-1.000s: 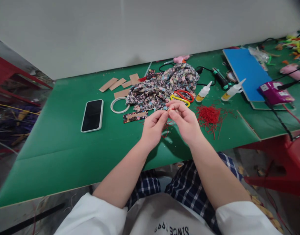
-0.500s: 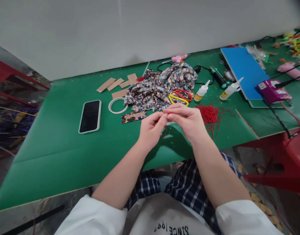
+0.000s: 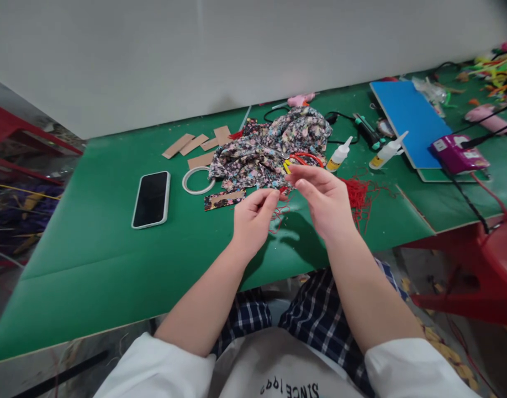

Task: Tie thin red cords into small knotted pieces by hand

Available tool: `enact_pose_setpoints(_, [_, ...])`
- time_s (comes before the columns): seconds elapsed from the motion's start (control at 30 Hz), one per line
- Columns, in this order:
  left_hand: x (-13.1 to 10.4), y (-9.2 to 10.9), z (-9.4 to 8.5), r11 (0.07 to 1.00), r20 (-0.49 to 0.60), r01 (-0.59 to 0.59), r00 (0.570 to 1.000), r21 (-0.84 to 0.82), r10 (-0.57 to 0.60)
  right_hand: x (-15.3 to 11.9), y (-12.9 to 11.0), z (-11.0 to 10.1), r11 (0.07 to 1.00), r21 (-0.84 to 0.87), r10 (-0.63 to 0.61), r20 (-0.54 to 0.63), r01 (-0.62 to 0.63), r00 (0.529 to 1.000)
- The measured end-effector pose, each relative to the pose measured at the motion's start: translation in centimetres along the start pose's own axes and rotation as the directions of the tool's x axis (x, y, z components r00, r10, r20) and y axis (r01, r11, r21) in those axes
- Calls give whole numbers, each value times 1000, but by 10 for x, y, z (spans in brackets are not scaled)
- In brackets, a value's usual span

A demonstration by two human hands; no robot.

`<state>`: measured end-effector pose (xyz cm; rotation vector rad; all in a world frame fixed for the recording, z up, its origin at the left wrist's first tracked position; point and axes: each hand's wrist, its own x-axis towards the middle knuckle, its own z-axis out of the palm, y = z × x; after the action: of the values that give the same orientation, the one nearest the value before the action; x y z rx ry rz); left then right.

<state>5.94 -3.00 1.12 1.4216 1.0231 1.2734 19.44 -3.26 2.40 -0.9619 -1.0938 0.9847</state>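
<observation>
My left hand (image 3: pixel 254 218) is closed in a pinch over the green table, with red thread (image 3: pixel 283 192) at its fingertips. Loose red strands hang or lie just below. To its right, my right hand (image 3: pixel 323 200) is raised with fingers apart, and I see nothing held in it. Beyond the hands lies a crumpled floral cloth (image 3: pixel 253 160) with scissors (image 3: pixel 306 159) on it, their yellow handle partly covered by my right fingers. A pile of red threads (image 3: pixel 358 196) sits right of my right hand. A floral-covered strip (image 3: pixel 225 199) lies left of my left hand.
A phone (image 3: pixel 152 199) and a roll of tape (image 3: pixel 198 181) lie to the left, cardboard pieces (image 3: pixel 179 145) behind them. Two glue bottles (image 3: pixel 338 156) stand at right, near a blue board (image 3: pixel 415 119) and a purple box with cables (image 3: pixel 460 153). A pink glue gun (image 3: pixel 300 100) lies at the back.
My hands were together at the fingertips. Now the right hand has moved away, up and right, and its fingers have spread. My left hand stays pinched on the red thread.
</observation>
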Motion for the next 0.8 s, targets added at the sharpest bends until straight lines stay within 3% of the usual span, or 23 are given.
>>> enact_pose_setpoints(0.27, [0, 0, 1, 1000, -15, -26, 1000, -13, 25, -3, -8, -1, 977, -210, -9, 89, 28, 996])
enact_pose_setpoints(0.53, [0, -3, 0, 1000, -8, -24, 1000, -18, 24, -1, -11, -5, 988, -154, 54, 134, -33, 989])
enact_pose_setpoints(0.63, [0, -1, 1, 1000, 26, -27, 999, -11, 27, -1, -11, -4, 988, -154, 34, 90, -20, 995])
enact_pose_setpoints(0.8, [0, -1, 1, 1000, 21, -20, 1000, 11, 20, -2, -6, -3, 984, -180, 12, 111, 8, 994])
